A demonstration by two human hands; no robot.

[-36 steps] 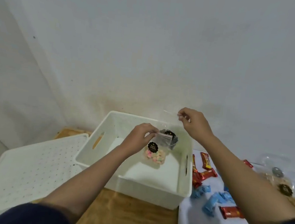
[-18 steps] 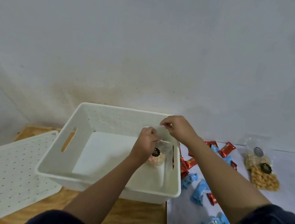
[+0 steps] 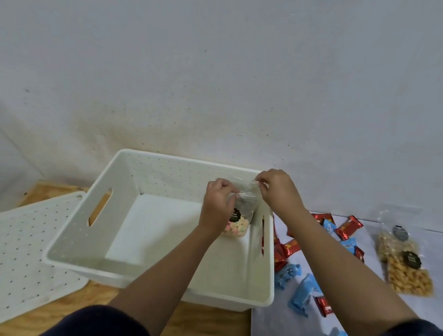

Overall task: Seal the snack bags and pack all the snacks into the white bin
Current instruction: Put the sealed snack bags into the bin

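A clear snack bag (image 3: 240,217) with pastel puffs and a black round label hangs upright inside the white bin (image 3: 96,234), near its right wall. My left hand (image 3: 218,202) pinches the left end of the bag's top edge. My right hand (image 3: 277,191) pinches the right end of that edge, above the bin's far right corner. Two clear bags of yellow-orange snacks (image 3: 405,261) lie on the white sheet at the far right. Red wrapped candies (image 3: 347,227) and blue wrapped candies (image 3: 304,293) lie scattered to the right of the bin.
A white perforated lid (image 3: 6,256) lies flat to the left of the bin on the wooden table (image 3: 209,330). A pale wall stands close behind the bin. A white sheet (image 3: 439,299) covers the table's right part.
My view has swung right, so the bin sits more central. My hands have drawn closer together on the bag's top edge, and the bag now hangs lower by the bin's right wall.
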